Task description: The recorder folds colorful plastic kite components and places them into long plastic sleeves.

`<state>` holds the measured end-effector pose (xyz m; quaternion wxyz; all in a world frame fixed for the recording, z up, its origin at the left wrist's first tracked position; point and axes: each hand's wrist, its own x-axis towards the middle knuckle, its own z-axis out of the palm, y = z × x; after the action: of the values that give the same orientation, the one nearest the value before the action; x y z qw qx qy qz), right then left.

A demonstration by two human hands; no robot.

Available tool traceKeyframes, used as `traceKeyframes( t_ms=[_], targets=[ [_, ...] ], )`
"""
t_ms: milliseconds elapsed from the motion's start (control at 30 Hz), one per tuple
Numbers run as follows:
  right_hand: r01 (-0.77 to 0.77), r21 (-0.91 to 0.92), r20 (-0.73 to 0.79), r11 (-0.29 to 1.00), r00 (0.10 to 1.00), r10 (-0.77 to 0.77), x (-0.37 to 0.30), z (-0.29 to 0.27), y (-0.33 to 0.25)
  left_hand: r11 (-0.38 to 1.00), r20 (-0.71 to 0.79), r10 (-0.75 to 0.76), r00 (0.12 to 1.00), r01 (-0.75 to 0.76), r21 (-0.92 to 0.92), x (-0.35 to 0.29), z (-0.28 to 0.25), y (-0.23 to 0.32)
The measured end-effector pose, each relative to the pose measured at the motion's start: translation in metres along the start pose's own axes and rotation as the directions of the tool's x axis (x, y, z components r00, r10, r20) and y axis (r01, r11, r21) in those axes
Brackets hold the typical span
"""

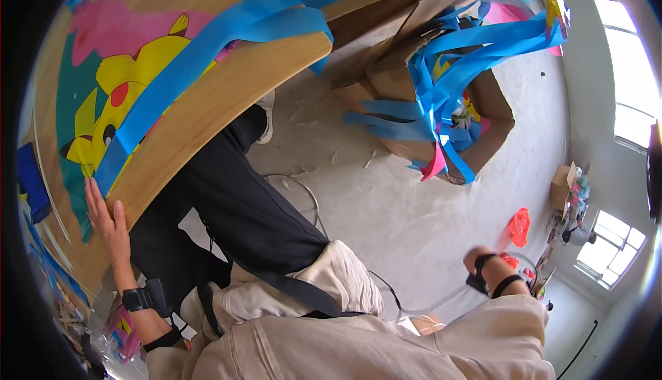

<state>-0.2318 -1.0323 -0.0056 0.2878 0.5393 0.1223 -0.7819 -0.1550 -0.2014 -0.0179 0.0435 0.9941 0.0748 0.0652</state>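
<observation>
My left hand (109, 225) lies flat on the near edge of the wooden table, its thumb apart from the fingers. The fingertips touch the lower end of a long blue strip (155, 104) and the tip of a yellow cartoon-figure sheet (131, 97). That strip runs up across the sheet and folds over near the table's corner. Pink and dark green sheet material (74, 121) shows around the yellow figure. Off to the right, my right hand (478, 257) hangs above the floor, away from the table. Its fingers are foreshortened and blurred, and nothing can be made out in them.
An open cardboard box (500, 114) stands on the floor beyond the table, with blue strips (476, 42) spilling over its rim. A cable (314, 204) lies near my legs. A red plastic bag (519, 226) sits at the right. A blue object (33, 181) is at the table's left.
</observation>
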Motion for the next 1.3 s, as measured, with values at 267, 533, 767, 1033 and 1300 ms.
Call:
traceKeyframes(
  t_ms=[267,533,767,1033,1300],
  targets=[
    [0.099,-0.062,-0.192,0.993,0.975,-0.109,-0.025,-0.217,-0.036,0.99,0.09,-0.075,0.993,0.085,-0.114,-0.002,-0.016,-0.001],
    [-0.079,-0.117,-0.41,0.99,0.912,0.024,-0.02,-0.213,-0.054,0.988,0.086,-0.113,0.99,0.121,-0.095,0.002,-0.025,0.01],
    [-0.214,0.061,-0.525,0.975,0.824,0.214,-0.025,-0.183,0.016,0.987,0.044,0.028,0.999,-0.021,-0.159,-0.005,-0.012,-0.012],
    [-0.431,0.474,-0.442,0.768,0.638,0.631,-0.09,-0.162,0.074,0.99,0.032,0.078,0.996,-0.074,-0.117,0.0,-0.002,-0.024],
    [-0.376,0.712,-0.305,0.594,0.596,0.743,-0.148,-0.173,0.091,0.99,0.049,0.078,0.996,-0.072,-0.122,-0.001,-0.005,-0.026]
  ],
)
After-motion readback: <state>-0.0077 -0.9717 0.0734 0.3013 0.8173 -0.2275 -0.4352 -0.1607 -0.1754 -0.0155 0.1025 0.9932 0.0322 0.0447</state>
